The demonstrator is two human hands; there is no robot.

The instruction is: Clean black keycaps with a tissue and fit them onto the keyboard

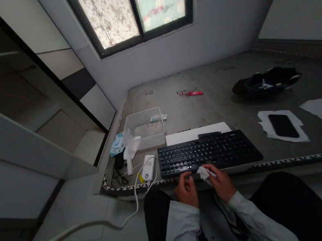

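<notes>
A black keyboard (207,152) lies along the front edge of the bed-like platform, its rear edge against a white board or box (179,138). My right hand (223,183) is closed on a crumpled white tissue (203,172), held at the keyboard's front edge. Beside it, on the left, my left hand (186,190) has its fingers curled in towards the thumb, right at the keyboard's near edge. Whether anything small sits between those fingers is hidden. A thin dark bar (209,134) rests along the keyboard's back.
Left of the keyboard are a white power strip (148,167) with a cable, a clear plastic bin (163,130), a blue packet (117,144) and black wires (118,177). To the right lie a phone (283,126) on paper and a dark cap (266,82). A red wrapper (191,93) lies farther back.
</notes>
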